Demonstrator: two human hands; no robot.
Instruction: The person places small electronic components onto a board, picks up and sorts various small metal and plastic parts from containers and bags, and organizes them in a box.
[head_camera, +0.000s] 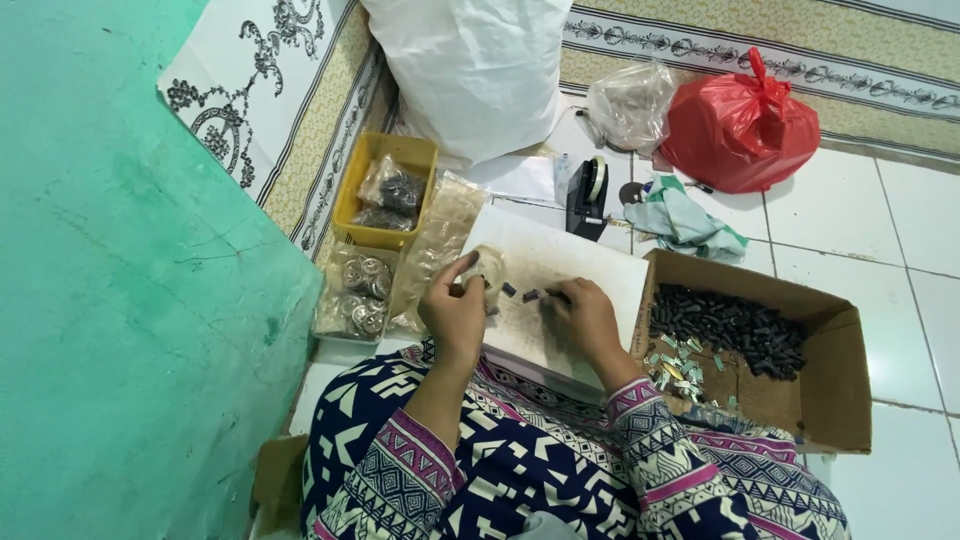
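Note:
My left hand (455, 310) is closed around a small roll of pale tape (488, 268) held over a white board (590, 262) on my lap. My right hand (585, 318) rests on the board with its fingers pinched on a small dark piece (532, 295). Another little dark piece (508, 289) lies on the board between the two hands. Patterned sleeves cover both forearms.
A cardboard box (840, 370) at my right holds several dark pieces (730, 325) and small green-grey tags (680, 358). At the left stand a yellow tray (385, 190) with bagged parts, a bag of round metal parts (360, 292), a tape dispenser (588, 195), a red bag (740, 125) and a white sack (470, 65).

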